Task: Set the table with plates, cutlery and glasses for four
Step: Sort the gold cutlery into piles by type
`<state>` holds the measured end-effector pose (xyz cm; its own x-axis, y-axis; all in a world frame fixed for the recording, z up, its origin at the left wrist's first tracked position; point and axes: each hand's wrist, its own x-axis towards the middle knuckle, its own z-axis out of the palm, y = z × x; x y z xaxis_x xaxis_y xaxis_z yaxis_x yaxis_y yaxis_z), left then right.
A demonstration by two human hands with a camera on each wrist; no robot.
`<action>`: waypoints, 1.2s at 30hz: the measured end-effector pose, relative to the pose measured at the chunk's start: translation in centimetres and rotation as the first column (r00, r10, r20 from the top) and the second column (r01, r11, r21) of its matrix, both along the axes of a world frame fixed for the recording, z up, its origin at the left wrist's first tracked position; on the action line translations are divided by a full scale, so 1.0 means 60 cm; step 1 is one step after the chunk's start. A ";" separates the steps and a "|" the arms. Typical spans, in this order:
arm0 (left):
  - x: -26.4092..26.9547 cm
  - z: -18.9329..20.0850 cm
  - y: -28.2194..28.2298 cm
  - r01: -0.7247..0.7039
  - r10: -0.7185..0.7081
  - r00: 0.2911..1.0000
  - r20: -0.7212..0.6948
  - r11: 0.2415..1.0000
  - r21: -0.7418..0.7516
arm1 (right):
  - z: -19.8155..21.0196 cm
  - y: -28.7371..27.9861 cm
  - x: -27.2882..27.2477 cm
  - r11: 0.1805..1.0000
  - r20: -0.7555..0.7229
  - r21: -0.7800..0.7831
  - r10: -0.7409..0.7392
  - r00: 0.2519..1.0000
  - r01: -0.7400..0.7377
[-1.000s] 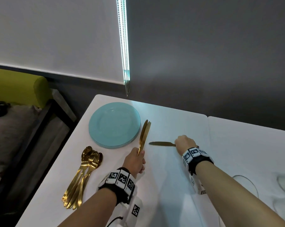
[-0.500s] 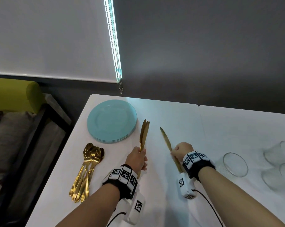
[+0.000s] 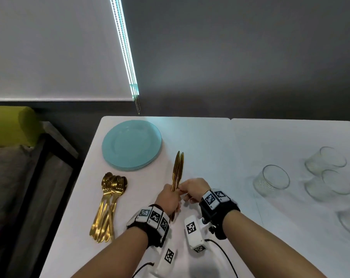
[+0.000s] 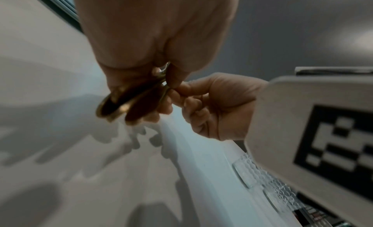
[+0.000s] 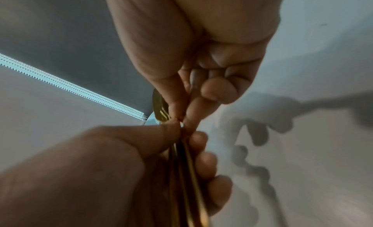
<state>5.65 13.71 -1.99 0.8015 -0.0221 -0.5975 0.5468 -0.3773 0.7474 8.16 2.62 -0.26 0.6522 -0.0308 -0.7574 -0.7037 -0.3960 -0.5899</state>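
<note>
My left hand (image 3: 173,197) grips a bunch of gold knives (image 3: 178,169) by the handles, blades pointing up and away over the white table (image 3: 206,149). My right hand (image 3: 183,190) is pressed against it from the right, thumb and forefinger pinching the knives just above the left fist. In the left wrist view the handle ends (image 4: 123,104) stick out below my left hand (image 4: 161,80). The right wrist view shows my right fingertips (image 5: 177,112) meeting the left thumb on the knives (image 5: 187,174). A stack of teal plates (image 3: 132,144) lies at the far left.
A pile of gold spoons and forks (image 3: 108,205) lies left of my hands. Several clear glasses (image 3: 271,180) stand at the right. A dark wall runs behind the table, with a blind's bead chain (image 3: 137,103) hanging over the far edge. A green sofa (image 3: 11,125) stands left.
My right hand lifted a single knife off the table, turned it upright and brought it left into the bunch in my left hand. The view shifted right, showing the glasses.
</note>
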 end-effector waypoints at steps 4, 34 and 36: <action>-0.018 -0.015 0.020 0.084 -0.088 0.996 0.019 0.982 0.169 | -0.005 0.014 -0.022 0.999 0.017 0.048 -0.003 1.000 0.002; -0.068 -0.047 0.168 0.103 -0.066 0.995 -0.078 0.672 0.733 | 0.001 -0.001 -0.098 0.984 0.106 -0.167 0.085 0.991 -0.066; -0.063 -0.046 0.170 0.118 -0.076 0.993 -0.091 0.675 0.728 | 0.000 -0.005 -0.101 0.984 0.100 -0.171 0.076 0.992 -0.058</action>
<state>1.84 23.93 -4.77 0.7894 0.3630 -0.4950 0.5031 -0.8447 0.1828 2.13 2.35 -0.28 0.7331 -0.1047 -0.6720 -0.6094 -0.5397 -0.5808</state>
